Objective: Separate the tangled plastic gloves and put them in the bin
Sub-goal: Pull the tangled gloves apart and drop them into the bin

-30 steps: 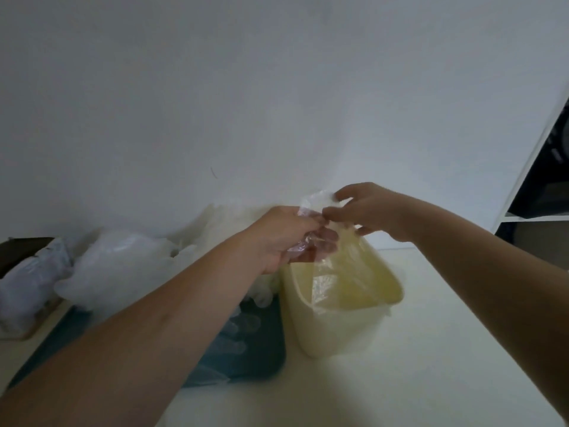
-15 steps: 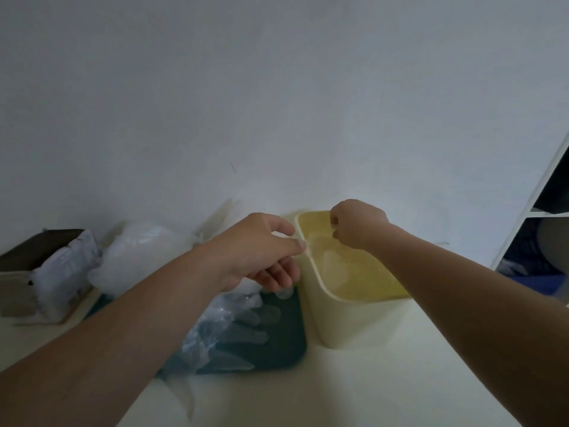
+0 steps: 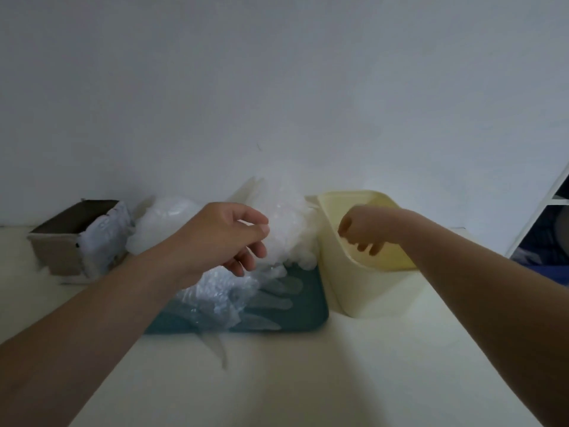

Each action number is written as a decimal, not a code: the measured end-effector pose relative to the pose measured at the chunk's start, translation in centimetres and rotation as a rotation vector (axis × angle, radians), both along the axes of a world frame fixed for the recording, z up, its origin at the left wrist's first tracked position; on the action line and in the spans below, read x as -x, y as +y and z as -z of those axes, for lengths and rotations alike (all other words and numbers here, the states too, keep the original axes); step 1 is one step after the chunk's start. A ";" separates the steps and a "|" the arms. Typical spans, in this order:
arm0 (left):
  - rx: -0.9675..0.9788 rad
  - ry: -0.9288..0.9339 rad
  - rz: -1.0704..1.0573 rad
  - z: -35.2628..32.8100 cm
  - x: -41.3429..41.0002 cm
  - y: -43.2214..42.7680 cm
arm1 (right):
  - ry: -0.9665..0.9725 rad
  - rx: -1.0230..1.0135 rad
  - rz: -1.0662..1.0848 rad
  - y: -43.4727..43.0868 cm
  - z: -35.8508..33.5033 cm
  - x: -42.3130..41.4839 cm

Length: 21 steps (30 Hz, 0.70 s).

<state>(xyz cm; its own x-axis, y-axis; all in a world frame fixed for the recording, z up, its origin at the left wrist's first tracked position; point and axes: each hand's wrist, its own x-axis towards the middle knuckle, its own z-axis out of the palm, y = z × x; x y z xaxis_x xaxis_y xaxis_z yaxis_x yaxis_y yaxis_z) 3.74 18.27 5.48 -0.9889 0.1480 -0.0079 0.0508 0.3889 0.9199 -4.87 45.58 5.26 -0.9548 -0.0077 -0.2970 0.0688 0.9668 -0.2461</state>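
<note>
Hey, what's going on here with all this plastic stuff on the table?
A person is sorting a pile of clear plastic gloves heaped on a dark tray. The right hand dips into the cream bin beside the tray, fingers pointing down. The left hand hovers over the pile, thumb and forefinger together. Whether either hand holds a glove is unclear.

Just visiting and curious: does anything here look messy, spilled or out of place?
One clear plastic glove trails off the front edge of the teal tray onto the table, as if it slipped from the heap behind. Nothing else stands out.
</note>
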 end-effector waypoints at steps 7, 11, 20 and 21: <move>0.486 0.177 -0.242 4.4 -1.0 -7.4 | 0.733 0.284 -0.144 -8.6 -4.1 -3.7; 0.563 0.191 -0.332 7.7 -1.3 -10.0 | 0.505 0.476 -0.361 -14.7 -0.9 -6.2; 0.339 0.186 -0.283 10.5 -0.7 -11.4 | 0.270 0.476 -0.328 -19.0 7.4 -3.0; 0.304 0.215 -0.301 10.2 -0.4 -11.4 | 0.281 0.505 -0.313 -18.9 7.6 -2.8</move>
<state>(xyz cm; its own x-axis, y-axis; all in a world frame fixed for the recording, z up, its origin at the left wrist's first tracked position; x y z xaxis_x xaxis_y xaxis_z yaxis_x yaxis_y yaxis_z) 4.11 6.85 -4.69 -0.9715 -0.1225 0.2028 0.0713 0.6650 0.7434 -2.12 26.67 -2.31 -0.9254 -0.3712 0.0761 -0.3302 0.6915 -0.6424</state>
